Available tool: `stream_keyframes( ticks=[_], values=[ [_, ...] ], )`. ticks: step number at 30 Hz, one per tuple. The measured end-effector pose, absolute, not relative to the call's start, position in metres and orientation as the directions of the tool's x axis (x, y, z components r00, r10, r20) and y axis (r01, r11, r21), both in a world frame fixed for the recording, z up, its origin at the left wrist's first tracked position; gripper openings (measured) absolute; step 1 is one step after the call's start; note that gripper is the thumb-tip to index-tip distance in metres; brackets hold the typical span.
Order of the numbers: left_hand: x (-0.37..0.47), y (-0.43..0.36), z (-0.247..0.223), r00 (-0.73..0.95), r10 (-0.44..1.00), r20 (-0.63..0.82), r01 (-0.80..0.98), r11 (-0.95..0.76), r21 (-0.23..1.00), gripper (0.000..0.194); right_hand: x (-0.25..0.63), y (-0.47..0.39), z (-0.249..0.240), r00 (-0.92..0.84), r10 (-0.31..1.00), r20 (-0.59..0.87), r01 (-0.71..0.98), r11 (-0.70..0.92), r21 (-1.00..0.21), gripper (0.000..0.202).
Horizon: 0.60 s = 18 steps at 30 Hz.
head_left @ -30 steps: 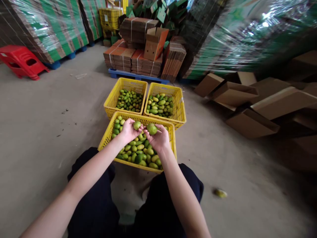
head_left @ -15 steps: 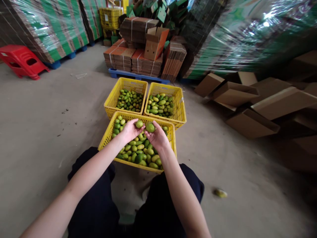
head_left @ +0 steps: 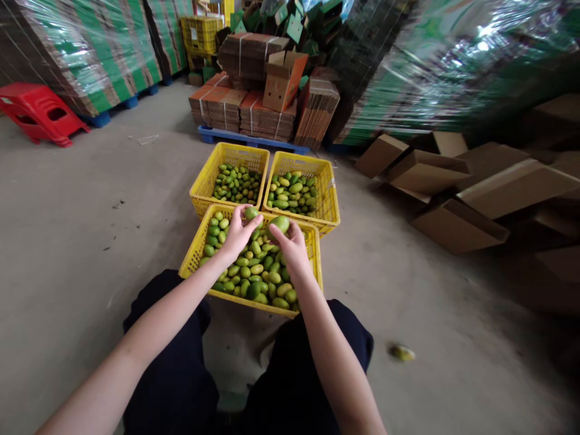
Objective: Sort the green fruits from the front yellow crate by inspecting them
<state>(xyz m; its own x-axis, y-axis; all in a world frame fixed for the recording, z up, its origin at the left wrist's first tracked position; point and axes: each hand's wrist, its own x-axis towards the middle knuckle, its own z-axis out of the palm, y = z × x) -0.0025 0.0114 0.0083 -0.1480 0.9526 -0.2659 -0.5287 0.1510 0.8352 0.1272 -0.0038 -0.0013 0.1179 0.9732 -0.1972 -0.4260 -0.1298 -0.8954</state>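
Note:
My left hand [head_left: 235,235] pinches a small green mango [head_left: 251,212] between thumb and fingers. A larger green mango [head_left: 280,223] is in my right hand [head_left: 294,248], with the thumb on its near side. Both hands are over the far part of the front yellow crate [head_left: 314,249], a short gap between the two fruits. Loose green and yellowish mangoes [head_left: 254,272] fill much of that crate. Behind it, side by side, are a left yellow crate [head_left: 203,180] of smaller green fruit and a right yellow crate [head_left: 328,184] of green-yellow fruit.
A single blurred fruit [head_left: 402,351] lies on the floor at right. Flattened cartons [head_left: 267,121] sit on a blue pallet [head_left: 254,140] behind the crates. Open cardboard boxes [head_left: 426,172] are piled at right. A red stool [head_left: 40,112] stands at far left, near wrapped pallets [head_left: 109,54].
Both hands have turned from palms up under the fruits to gripping them from nearer above. The two mangoes have risen slightly and moved a little away from me.

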Motion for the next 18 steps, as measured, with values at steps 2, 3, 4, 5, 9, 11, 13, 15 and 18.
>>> stream_keyframes(
  ticks=[2, 3, 4, 5, 9, 11, 13, 15, 18],
  values=[
    [-0.004, 0.009, 0.012, -0.190, 0.976, -0.107, -0.442, 0.012, 0.897, 0.046, 0.129, -0.007, 0.001, 0.240, 0.971, 0.020, -0.250, 0.081, -0.965, 0.043],
    [-0.004, 0.009, 0.014, -0.164, 0.984, -0.065, -0.418, -0.010, 0.909, 0.048, 0.130, -0.009, 0.003, 0.257, 0.961, 0.105, -0.165, 0.151, -0.975, 0.047],
    [-0.005, 0.008, 0.015, -0.126, 0.991, -0.038, -0.405, -0.017, 0.914, 0.047, 0.131, -0.011, 0.004, 0.258, 0.951, 0.169, -0.088, 0.197, -0.976, 0.047],
    [-0.006, 0.007, 0.015, -0.085, 0.996, -0.016, -0.398, -0.019, 0.917, 0.045, 0.132, -0.012, 0.005, 0.254, 0.943, 0.214, -0.021, 0.226, -0.974, 0.046],
    [-0.006, 0.006, 0.015, -0.009, 0.999, 0.033, -0.382, -0.034, 0.924, 0.042, 0.133, -0.013, 0.004, 0.248, 0.931, 0.267, 0.031, 0.268, -0.963, 0.046],
    [-0.007, 0.006, 0.015, -0.002, 1.000, -0.008, -0.414, 0.006, 0.910, 0.040, 0.133, -0.013, 0.004, 0.233, 0.946, 0.227, -0.087, 0.253, -0.964, 0.049],
    [-0.008, 0.007, 0.017, 0.013, 0.996, -0.094, -0.505, 0.087, 0.859, 0.036, 0.133, -0.012, 0.005, 0.236, 0.961, 0.146, -0.252, 0.206, -0.946, 0.048],
    [-0.011, 0.009, 0.020, 0.045, 0.980, -0.195, -0.606, 0.182, 0.774, 0.032, 0.134, -0.011, 0.009, 0.214, 0.976, 0.046, -0.429, 0.136, -0.893, 0.037],
    [-0.015, 0.011, 0.025, 0.140, 0.938, -0.317, -0.694, 0.321, 0.644, 0.030, 0.136, -0.009, 0.015, 0.060, 0.996, -0.070, -0.620, -0.018, -0.784, 0.020]
  ],
)
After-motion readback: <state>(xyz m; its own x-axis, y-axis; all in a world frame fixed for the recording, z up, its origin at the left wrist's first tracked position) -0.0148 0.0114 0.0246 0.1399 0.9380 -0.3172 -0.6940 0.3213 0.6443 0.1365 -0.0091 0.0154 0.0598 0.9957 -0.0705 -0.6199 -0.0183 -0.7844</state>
